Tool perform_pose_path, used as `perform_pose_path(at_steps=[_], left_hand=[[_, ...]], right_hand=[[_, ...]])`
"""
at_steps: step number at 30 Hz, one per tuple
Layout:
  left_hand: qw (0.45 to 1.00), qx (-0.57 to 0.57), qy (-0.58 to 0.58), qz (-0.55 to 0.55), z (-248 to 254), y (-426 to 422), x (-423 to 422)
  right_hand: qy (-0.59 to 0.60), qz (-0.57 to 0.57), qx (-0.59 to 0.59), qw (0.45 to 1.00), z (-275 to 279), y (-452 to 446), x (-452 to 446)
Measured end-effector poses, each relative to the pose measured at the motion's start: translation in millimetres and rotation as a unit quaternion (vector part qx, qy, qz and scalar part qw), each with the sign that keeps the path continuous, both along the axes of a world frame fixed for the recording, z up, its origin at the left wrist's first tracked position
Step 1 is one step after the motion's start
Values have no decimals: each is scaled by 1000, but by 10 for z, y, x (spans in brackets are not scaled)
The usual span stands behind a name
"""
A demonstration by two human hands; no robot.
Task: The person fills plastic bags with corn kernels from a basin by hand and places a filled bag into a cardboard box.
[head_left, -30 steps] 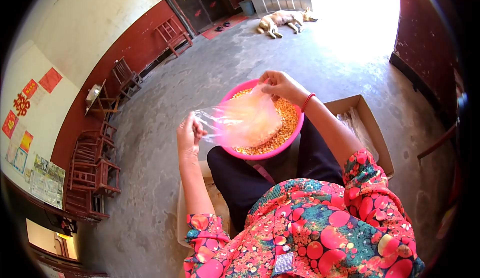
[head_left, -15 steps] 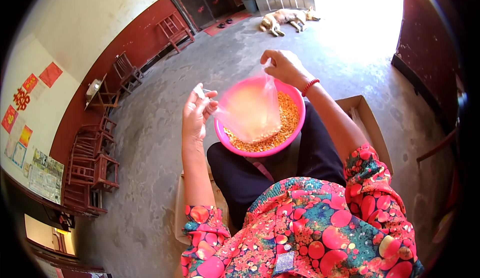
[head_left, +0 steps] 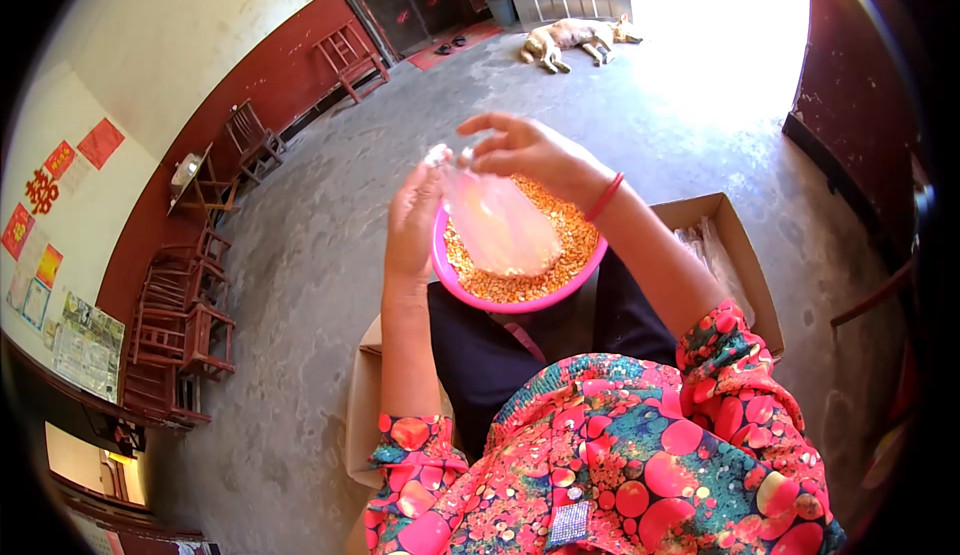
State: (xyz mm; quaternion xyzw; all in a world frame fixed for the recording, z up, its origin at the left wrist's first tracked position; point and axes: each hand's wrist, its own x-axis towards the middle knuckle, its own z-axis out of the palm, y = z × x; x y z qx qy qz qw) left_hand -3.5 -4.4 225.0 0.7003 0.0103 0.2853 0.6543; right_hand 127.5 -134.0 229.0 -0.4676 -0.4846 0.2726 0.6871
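Observation:
A clear plastic bag (head_left: 505, 230) hangs over a pink basin (head_left: 500, 306) of orange-yellow kernels (head_left: 572, 217), which look like corn. My left hand (head_left: 412, 217) is closed on the bag's gathered top, where a bunched whitish end sticks up above the fingers. From the other side, my right hand (head_left: 535, 155) reaches across, thumb and fingertips at the same gathered top, one finger stretched out above it. What the bag contains is hard to make out; its lower end is over the kernels. The basin rests on my lap, between the knees.
An open cardboard box (head_left: 735, 245) with clear plastic bags stands at my right; another carton (head_left: 365, 405) is at my left. A dog (head_left: 570, 40) lies on the concrete floor ahead. Wooden chairs (head_left: 185, 335) line the left wall.
My right hand has moved left and down to my left hand. The bag's mouth, spread between both hands before, is now gathered. My left hand has shifted slightly right.

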Motion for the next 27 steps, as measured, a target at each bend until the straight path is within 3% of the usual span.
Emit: perform_pose_path(at_steps=[5,9,11,16,18,21,27], left_hand=[[997,82,-6,2,-69,-72,8],[999,19,-22,-27,-219,-11,-2],[991,92,-75,69,-410,48,66],[986,167,0,-9,-1238,165,211],[982,157,87,-67,-1560,197,239],[965,174,158,-119,-1738,148,231],[957,212,172,-97,-1803,-84,322]], right_hand=[[-1,-10,-15,1000,-89,123,-214],[51,-16,18,998,-89,111,-196],[59,-21,37,997,-39,90,-242],[60,-16,32,998,146,38,-389],[53,-11,35,998,173,55,-422],[38,5,37,999,213,81,-464],[0,64,-14,998,173,174,-525]])
